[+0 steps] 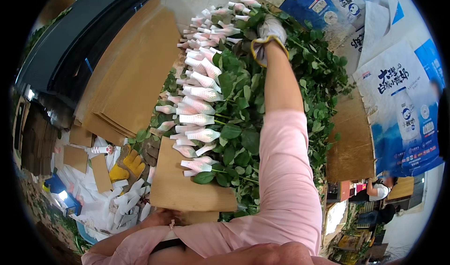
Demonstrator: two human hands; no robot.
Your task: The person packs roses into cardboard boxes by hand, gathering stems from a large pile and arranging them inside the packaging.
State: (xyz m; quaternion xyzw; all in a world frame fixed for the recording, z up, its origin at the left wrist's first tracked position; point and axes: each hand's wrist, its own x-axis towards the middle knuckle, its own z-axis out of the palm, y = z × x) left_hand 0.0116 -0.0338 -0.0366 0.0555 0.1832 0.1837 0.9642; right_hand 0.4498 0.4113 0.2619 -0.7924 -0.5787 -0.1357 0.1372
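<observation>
Many cut roses with white foam net sleeves (199,119) on their pale pink heads lie in a tall pile, heads to the left, leafy green stems (242,138) to the right. My right hand (272,31), in a whitish work glove with a yellow-edged cuff, reaches to the far end of the pile among the leaves; its fingers are hidden there. My bare left hand (163,217) is at the near edge of a corrugated cardboard sheet (190,191), close to my body. Its fingers are partly hidden, and whether it grips the sheet does not show.
Stacked cardboard sheets (133,75) and black corrugated panels (81,29) stand at left. Below them are yellow-palmed gloves (132,164) and loose white foam sleeves (119,208). Printed blue-and-white packaging (397,113) lies at right. Two people (381,191) are in the right background.
</observation>
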